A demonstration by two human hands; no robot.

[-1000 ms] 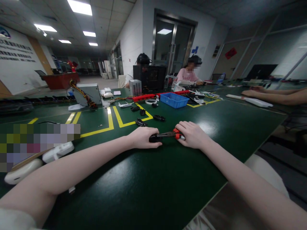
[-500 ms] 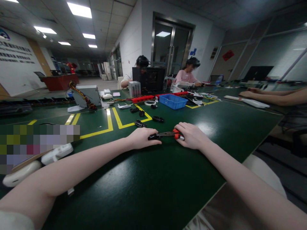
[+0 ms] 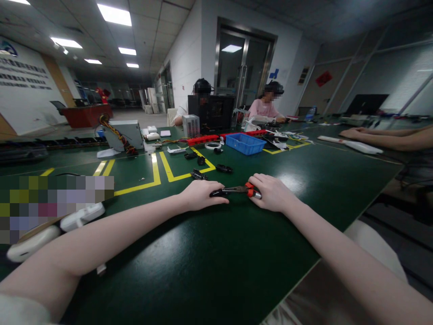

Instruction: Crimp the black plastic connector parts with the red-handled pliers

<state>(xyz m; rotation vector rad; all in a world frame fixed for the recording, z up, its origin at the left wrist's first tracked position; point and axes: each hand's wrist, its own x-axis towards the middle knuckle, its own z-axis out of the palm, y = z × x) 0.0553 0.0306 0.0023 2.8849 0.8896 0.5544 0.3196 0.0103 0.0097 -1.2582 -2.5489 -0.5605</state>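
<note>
One black part (image 3: 218,193) sits in the left hand (image 3: 204,195).

The slim metal pliers with red-and-black handles (image 3: 241,189) are lying nearly level in my right hand (image 3: 270,192), their handles partly hiding under my fingers and their long, dark nose pointing toward my left. The small, glossy black plastic piece (image 3: 217,192) is sitting between the thumb and fingers of my left hand (image 3: 204,194), its exposed end facing the pliers above the green tabletop (image 3: 203,253). The nose is meeting that end, though whether it is actually gripping the piece is too small to tell.
</note>
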